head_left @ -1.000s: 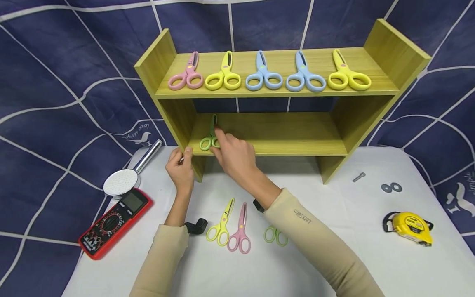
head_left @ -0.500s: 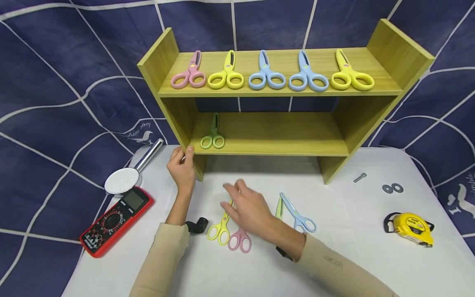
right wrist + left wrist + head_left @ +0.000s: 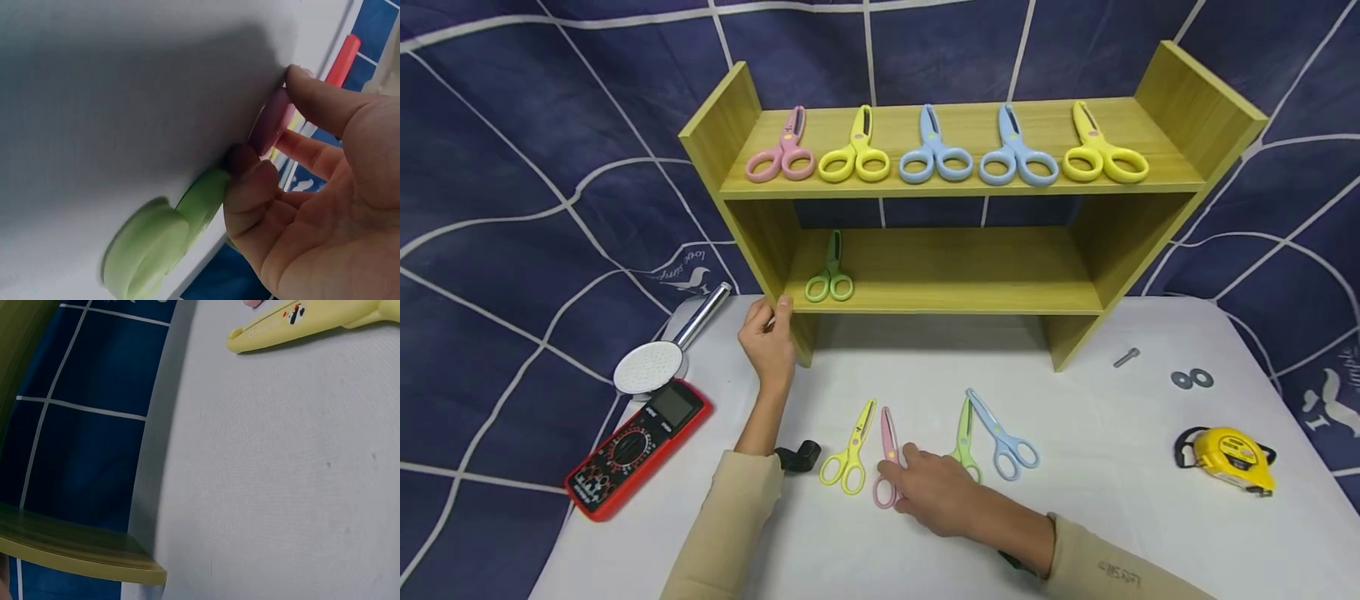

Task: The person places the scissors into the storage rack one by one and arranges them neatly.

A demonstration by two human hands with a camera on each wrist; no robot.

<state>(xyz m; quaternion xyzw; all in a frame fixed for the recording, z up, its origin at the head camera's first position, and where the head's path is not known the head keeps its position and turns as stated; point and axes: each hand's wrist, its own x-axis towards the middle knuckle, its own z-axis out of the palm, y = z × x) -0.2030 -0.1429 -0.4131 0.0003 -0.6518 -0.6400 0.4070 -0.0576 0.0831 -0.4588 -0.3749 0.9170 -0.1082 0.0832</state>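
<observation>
My left hand [image 3: 767, 342] grips the lower left front corner of the wooden shelf [image 3: 970, 307]. On the white table my right hand [image 3: 936, 492] has thumb and fingers around the handles of the pink scissors [image 3: 888, 429]; in the right wrist view a pink handle [image 3: 273, 122] shows between them. Yellow scissors [image 3: 852, 450] lie just left of these. Green scissors [image 3: 964, 433], partly hidden by my right hand, lie beside blue scissors [image 3: 1000, 433], their tips close together. Another pair of green scissors [image 3: 832, 271] rests at the left of the lower shelf.
Pink, yellow and blue scissors [image 3: 934, 150] stand in a row on the upper shelf. At left are a shower head [image 3: 649, 367] and a red multimeter [image 3: 638, 450]. A bolt [image 3: 1126, 357], washers [image 3: 1192, 379] and a yellow tape measure [image 3: 1228, 460] lie at right.
My right hand has let go of the green scissors on the lower shelf and come down to the pink scissors, which have turned slightly. The left hand keeps its hold on the shelf.
</observation>
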